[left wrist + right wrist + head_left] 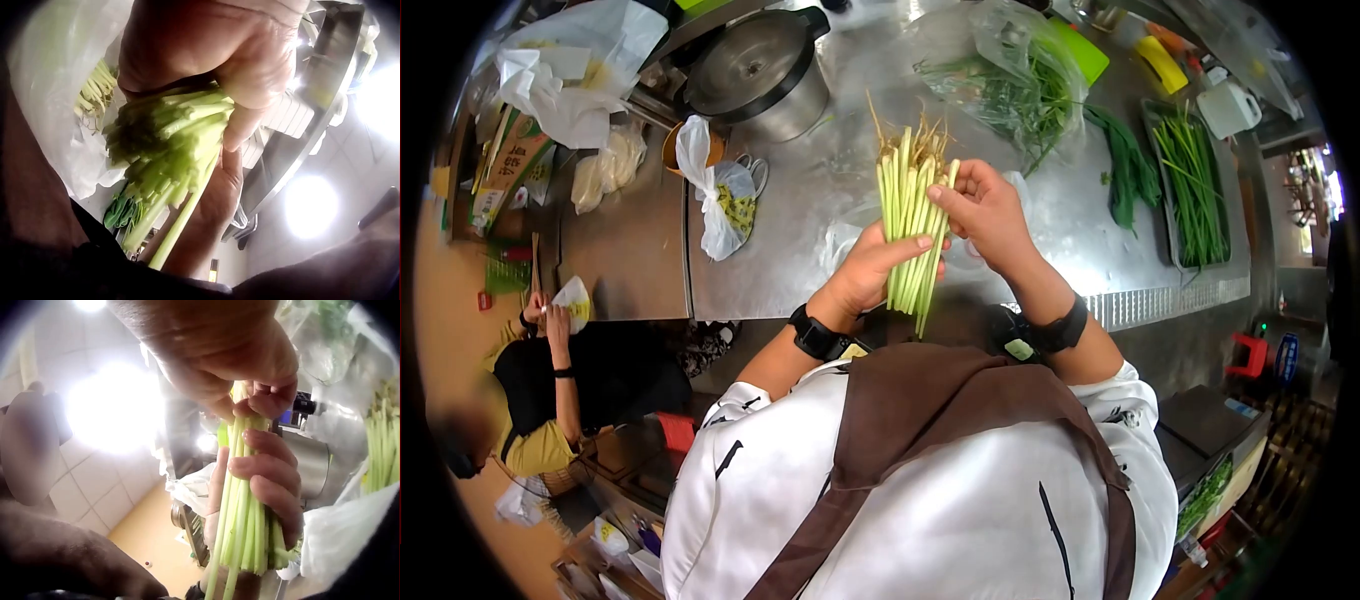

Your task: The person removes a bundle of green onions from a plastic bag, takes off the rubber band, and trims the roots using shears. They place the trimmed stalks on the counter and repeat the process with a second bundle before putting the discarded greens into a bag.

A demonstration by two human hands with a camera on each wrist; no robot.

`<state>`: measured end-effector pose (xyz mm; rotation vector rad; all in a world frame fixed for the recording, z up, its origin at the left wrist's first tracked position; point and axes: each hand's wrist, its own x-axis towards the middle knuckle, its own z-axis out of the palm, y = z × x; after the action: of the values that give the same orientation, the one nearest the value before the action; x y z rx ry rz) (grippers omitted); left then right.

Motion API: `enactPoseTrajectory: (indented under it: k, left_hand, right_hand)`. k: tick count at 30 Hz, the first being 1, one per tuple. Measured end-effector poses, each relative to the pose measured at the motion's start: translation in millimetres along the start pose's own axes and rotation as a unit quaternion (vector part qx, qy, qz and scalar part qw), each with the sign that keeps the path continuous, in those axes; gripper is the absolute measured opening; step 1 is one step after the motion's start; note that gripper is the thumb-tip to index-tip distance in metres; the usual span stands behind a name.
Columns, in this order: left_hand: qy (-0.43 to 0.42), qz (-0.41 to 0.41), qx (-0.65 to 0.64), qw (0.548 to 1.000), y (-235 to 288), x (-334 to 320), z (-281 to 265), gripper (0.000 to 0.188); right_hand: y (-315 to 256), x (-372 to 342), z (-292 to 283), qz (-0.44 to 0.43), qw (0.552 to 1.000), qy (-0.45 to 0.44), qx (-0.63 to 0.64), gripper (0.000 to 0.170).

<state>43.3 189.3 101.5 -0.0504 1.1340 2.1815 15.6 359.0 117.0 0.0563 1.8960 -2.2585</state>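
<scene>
The counter [785,225] is smooth, glossy metal; the pot [800,105], far left, shiny metal. The far right bag [1012,38] is crinkled plastic. The stalks [912,200] look smooth, their roots [926,143] rough; the near brown cloth [960,400] looks matt.

The metal table [795,195] bears a pot [760,75], bagged greens [1025,100], dark leaves [1135,178] — and a tray [1166,205].

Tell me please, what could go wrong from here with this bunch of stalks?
Two longer stalks stick out past the other ends of the bunch, so they might slip from the left hand. The roots look tangled; if the right hand, pinching near them, pulls one stalk, neighbours could come along or snap.
</scene>
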Motion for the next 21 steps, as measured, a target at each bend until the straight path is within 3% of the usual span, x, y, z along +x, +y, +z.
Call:
enactPoseTrajectory:
  k: [3,8,16,21]
  left_hand:
    - [-0.014,0.018,-0.022,0.999,0.7,0.9,6.4,0.041]
    - [-0.023,0.014,-0.033,0.999,0.5,0.7,6.9,0.044]
    - [-0.023,-0.014,0.029,0.999,-2.0,4.1,3.0,0.042]
    - [-0.02,-0.012,-0.009,1.0,-2.3,3.0,0.5,0.042]
  right_hand:
    - [-5.0,-2.1,-4.4,0.016,0.999,-0.016,0.029,0.023]
    - [-7.5,-4.4,-4.8,-0.007,0.996,0.039,0.075,0.024]
    - [-2.9,-1.6,-6.7,-0.009,0.998,0.053,0.045,0.024]
    - [1.3,-4.4,-4.5,-0.03,0.996,0.062,0.058,0.022]
